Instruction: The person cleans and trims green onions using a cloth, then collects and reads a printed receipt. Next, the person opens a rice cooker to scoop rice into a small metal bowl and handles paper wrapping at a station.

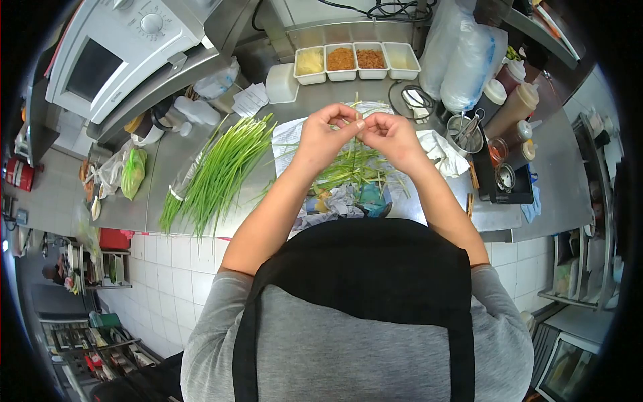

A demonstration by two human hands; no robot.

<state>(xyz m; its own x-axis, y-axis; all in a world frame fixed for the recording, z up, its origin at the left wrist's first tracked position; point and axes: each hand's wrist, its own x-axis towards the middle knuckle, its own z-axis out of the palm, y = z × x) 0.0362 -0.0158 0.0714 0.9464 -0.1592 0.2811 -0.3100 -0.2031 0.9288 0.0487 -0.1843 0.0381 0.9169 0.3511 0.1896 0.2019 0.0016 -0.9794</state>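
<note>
My left hand (327, 139) and my right hand (396, 142) meet above the counter, thumbs and fingertips pinched together. Thin green chive strands (354, 149) show between and just below the fingertips. Loose chive pieces (345, 176) are strewn beneath my hands, over printed paper (284, 149). A large bunch of chives (224, 167) lies to the left of my left forearm, with a clear wrapper and a white band (175, 194) along its side. Crumpled paper and colored scraps (341, 203) sit close to my body, partly cut off by my apron.
White tubs (311, 78) with yellow and brown contents line the back. A white appliance (127, 53) stands at upper left. On the right are a white cloth (443, 153), a metal container (463, 136), squeeze bottles (520, 109) and a black tray (512, 194).
</note>
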